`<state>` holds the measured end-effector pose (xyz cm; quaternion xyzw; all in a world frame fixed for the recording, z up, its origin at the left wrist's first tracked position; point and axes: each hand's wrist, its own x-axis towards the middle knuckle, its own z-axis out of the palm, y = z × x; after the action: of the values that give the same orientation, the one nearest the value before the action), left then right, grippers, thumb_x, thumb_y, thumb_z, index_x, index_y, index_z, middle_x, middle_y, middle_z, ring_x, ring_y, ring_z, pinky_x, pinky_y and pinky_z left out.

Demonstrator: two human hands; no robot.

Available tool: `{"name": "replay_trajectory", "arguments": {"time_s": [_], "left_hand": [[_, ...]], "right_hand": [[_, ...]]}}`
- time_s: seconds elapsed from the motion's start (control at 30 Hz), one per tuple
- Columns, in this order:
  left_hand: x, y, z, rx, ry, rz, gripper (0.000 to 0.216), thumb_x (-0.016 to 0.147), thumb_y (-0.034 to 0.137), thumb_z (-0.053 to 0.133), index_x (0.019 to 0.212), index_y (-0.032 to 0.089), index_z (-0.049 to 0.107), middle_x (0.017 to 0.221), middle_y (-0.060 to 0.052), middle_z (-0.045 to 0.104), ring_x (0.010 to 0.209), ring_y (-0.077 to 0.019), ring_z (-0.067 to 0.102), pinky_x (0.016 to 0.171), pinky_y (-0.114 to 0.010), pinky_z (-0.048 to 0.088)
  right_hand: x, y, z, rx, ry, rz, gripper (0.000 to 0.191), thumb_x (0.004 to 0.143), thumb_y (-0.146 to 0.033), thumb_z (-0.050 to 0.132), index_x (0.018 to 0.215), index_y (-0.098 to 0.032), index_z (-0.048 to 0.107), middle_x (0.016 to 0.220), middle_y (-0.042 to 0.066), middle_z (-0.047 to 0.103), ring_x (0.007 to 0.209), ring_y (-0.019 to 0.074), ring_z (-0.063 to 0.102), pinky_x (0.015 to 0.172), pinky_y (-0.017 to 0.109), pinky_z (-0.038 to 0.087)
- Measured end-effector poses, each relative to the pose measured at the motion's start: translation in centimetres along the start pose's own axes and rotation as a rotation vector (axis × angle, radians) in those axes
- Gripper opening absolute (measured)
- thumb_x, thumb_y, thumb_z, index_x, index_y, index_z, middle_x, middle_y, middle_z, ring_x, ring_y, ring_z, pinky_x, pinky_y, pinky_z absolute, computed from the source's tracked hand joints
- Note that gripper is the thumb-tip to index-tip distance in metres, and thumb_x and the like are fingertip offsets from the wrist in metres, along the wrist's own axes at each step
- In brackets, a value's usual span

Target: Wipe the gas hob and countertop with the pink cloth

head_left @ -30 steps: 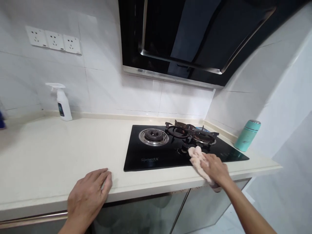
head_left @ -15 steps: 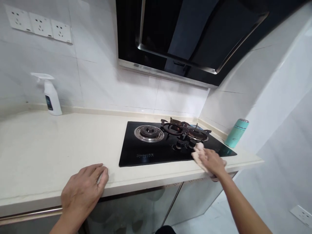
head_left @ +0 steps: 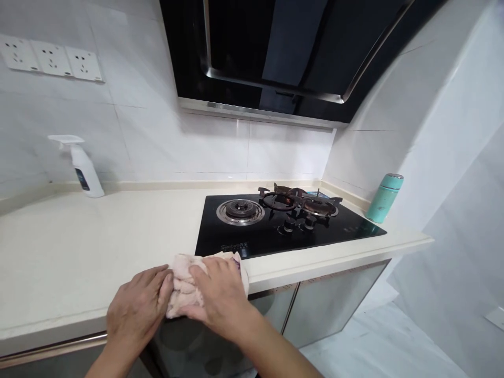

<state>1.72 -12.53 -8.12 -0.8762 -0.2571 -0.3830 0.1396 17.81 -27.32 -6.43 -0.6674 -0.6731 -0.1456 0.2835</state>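
Note:
A pale pink cloth [head_left: 185, 273] lies bunched at the counter's front edge, by the near left corner of the black gas stove [head_left: 268, 241]. My right hand [head_left: 220, 289] grips it from above, fingers pressed into the folds. Just left of the cloth, my left hand [head_left: 137, 304] rests on the counter edge with its fingers lying over the top. Its fingertips meet the cloth's left side, but it holds nothing that I can see.
Two rusty pot supports [head_left: 281, 199] sit together on the stove's right side, behind the knobs [head_left: 289, 224]. A white spray bottle [head_left: 87, 173] stands at the back left, a turquoise flask [head_left: 385, 199] at the right. The range hood [head_left: 255, 52] overhangs the stove.
My right hand has brought the cloth leftward along the front edge, from the stove's right side to beside my left hand. My left hand stays on the counter edge; the view has shifted slightly.

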Motion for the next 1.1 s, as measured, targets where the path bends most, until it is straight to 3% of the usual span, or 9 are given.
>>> {"name": "replay_trajectory", "arguments": {"time_s": [0.1,0.27,0.47,0.6,0.67,0.73,0.97,1.1], "left_hand": [[0.0,0.1,-0.2,0.009,0.015,0.004,0.046,0.104,0.039,0.036,0.103,0.019,0.078,0.112,-0.01,0.08,0.099,-0.0289,0.072,0.076,-0.04,0.048],[0.0,0.7,-0.1,0.019,0.049,-0.014,0.043,0.105,0.038,0.038,0.102,0.019,0.077,0.112,-0.009,0.08,0.101,-0.0287,0.072,0.077,-0.04,0.047],[-0.1,1.1,0.2,0.03,0.074,-0.034,0.035,0.104,0.034,0.045,0.1,0.021,0.077,0.111,-0.005,0.08,0.1,-0.0266,0.072,0.078,-0.038,0.047],[-0.1,1.5,0.1,0.043,0.063,-0.046,0.033,0.103,0.032,0.046,0.098,0.022,0.077,0.109,-0.004,0.08,0.1,-0.0262,0.072,0.078,-0.038,0.046],[-0.1,1.8,0.1,0.055,0.058,-0.066,0.033,0.103,0.031,0.046,0.097,0.023,0.077,0.109,-0.004,0.08,0.099,-0.0262,0.072,0.078,-0.038,0.046],[-0.1,1.9,0.1,0.059,0.055,-0.086,0.032,0.103,0.031,0.046,0.096,0.024,0.077,0.109,-0.003,0.08,0.099,-0.0261,0.071,0.078,-0.038,0.045],[-0.3,1.7,0.0,0.044,0.06,-0.067,0.03,0.102,0.032,0.048,0.095,0.024,0.076,0.109,-0.004,0.079,0.1,-0.0255,0.071,0.078,-0.037,0.045],[-0.5,1.5,0.1,0.044,0.075,-0.046,0.03,0.103,0.031,0.047,0.097,0.023,0.075,0.108,-0.004,0.079,0.1,-0.0253,0.071,0.079,-0.038,0.046]], "right_hand": [[-3.1,3.0,-0.8,-0.022,0.024,-0.058,0.068,0.086,-0.054,0.078,0.141,-0.028,0.047,0.133,0.01,0.059,0.114,0.0293,0.053,0.098,0.047,0.04],[-10.9,12.3,-4.7,-0.225,0.165,-0.051,0.078,0.076,-0.031,0.087,0.142,-0.027,0.047,0.139,0.012,0.058,0.125,0.0321,0.051,0.107,0.051,0.03],[-19.5,24.2,-12.5,-0.541,0.085,0.154,0.067,0.081,-0.041,0.077,0.14,-0.022,0.051,0.142,0.019,0.057,0.129,0.0368,0.051,0.108,0.054,0.027],[-21.5,27.5,-15.0,-0.606,0.045,0.297,0.059,0.084,-0.047,0.066,0.136,-0.023,0.057,0.137,0.017,0.06,0.122,0.0364,0.054,0.1,0.05,0.032],[-20.6,26.7,-14.7,-0.591,0.012,0.308,0.052,0.086,-0.046,0.064,0.133,-0.025,0.06,0.132,0.015,0.062,0.118,0.0351,0.055,0.096,0.048,0.033],[-18.3,24.0,-13.5,-0.547,-0.027,0.263,0.048,0.088,-0.047,0.066,0.131,-0.027,0.063,0.13,0.013,0.063,0.113,0.0331,0.055,0.093,0.046,0.033],[-6.1,8.1,-5.4,-0.248,-0.048,0.125,0.046,0.083,-0.061,0.077,0.116,-0.03,0.068,0.108,0.007,0.06,0.097,0.026,0.05,0.089,0.041,0.03],[-1.4,2.8,-2.4,-0.164,-0.101,0.031,0.045,0.089,-0.067,0.068,0.11,-0.028,0.065,0.104,0.005,0.059,0.094,0.0249,0.049,0.083,0.039,0.031]]}}
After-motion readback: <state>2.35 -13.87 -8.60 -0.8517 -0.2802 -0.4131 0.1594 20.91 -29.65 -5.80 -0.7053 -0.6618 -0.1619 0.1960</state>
